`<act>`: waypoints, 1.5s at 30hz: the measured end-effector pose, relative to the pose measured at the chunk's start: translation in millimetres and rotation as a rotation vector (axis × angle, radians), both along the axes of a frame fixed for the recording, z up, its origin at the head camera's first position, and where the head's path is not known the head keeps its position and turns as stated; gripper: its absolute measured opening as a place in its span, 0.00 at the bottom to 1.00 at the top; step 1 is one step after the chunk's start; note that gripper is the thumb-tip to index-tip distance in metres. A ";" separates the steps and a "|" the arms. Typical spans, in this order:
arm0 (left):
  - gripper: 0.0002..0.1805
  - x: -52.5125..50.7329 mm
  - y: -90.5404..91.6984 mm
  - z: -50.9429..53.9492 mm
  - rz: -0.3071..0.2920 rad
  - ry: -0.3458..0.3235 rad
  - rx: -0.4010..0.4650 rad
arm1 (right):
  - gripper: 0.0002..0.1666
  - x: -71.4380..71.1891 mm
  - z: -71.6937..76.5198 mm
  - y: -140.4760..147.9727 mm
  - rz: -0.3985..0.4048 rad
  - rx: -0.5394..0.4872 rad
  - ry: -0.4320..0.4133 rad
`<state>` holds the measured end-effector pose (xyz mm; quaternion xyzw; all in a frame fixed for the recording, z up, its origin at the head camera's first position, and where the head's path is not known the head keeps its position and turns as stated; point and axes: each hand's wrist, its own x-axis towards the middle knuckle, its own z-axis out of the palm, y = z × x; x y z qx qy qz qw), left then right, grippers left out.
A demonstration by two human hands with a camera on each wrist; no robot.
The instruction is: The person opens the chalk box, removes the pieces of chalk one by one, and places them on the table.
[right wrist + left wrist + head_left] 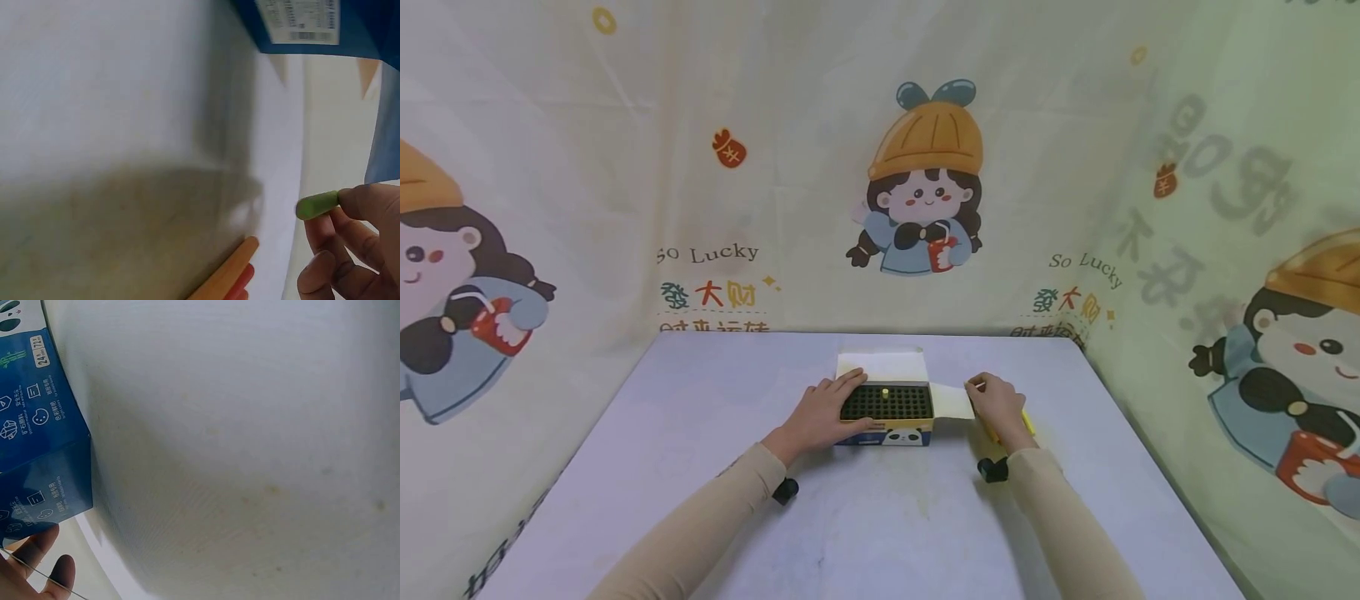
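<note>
A blue chalk box (869,437) with a panda face on its front sits on the table, its top opened out. Inside is a black insert (895,407) full of small holes, and one yellowish chalk stick (885,393) stands upright in a hole near the back. My left hand (827,412) holds the box at its left end, thumb along the front and fingers toward the back. Beside the right flap, my right hand (997,404) pinches a green chalk stick (317,205) between thumb and fingers, clear in the right wrist view.
The white lid (883,364) stands up behind the box, and a white side flap (951,402) sticks out right. Partly behind my right hand lie a yellow stick (1028,422), an orange stick (222,275) and a red one (244,284). A printed curtain (820,167) hangs around the table.
</note>
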<state>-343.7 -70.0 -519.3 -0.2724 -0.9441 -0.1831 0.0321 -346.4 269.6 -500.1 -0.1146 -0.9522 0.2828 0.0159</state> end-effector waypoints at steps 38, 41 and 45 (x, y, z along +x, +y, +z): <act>0.51 -1.2 -2.4 0.3 -0.001 0.011 0.005 | 0.11 7.1 61.9 -94.7 0.247 0.051 0.322; 0.51 -2.1 -2.2 -0.3 -0.003 0.018 0.005 | 0.09 9.7 56.4 -110.9 0.297 0.095 0.304; 0.51 -2.1 -2.5 0.0 -0.012 0.020 0.010 | 0.09 12.2 46.8 -124.0 0.347 0.162 0.260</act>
